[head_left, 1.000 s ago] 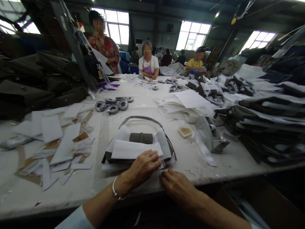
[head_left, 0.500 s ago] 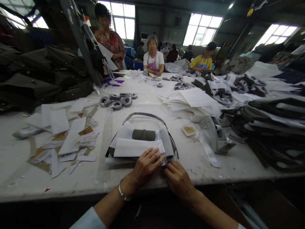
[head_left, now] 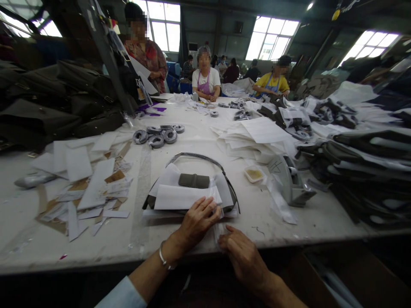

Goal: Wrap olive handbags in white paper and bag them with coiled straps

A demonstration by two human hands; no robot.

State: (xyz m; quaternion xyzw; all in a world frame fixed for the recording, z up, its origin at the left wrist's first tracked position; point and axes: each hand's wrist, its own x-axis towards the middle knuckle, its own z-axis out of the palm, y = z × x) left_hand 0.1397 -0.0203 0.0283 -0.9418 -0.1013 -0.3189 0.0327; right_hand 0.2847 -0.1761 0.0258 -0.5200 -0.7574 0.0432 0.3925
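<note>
An olive handbag (head_left: 231,208) lies in front of me, with a wrapped strap arching at its far side. White foam sheets (head_left: 180,197) cover most of it, and a small olive flap (head_left: 194,181) shows between them. My left hand (head_left: 199,220), a bangle at its wrist, rests on the lower right of the front sheet with its fingers laid flat. Nearer the table edge, my right hand (head_left: 242,254) has curled fingers closed on a clear strip, seemingly tape (head_left: 218,233), which runs toward the bag by my left hand. Its far end is hidden.
A tape dispenser (head_left: 290,182) and a small tray (head_left: 254,174) stand right of the bag. Foam sheets (head_left: 257,132) lie behind them, stacked bags (head_left: 362,171) far right. Paper scraps (head_left: 96,188) and wrapped coils (head_left: 156,140) lie left. Several people work across the table.
My right hand has moved down and slightly right, away from the bag's lower edge, and the clear strip now shows between my hands. My left hand stays on the sheet.
</note>
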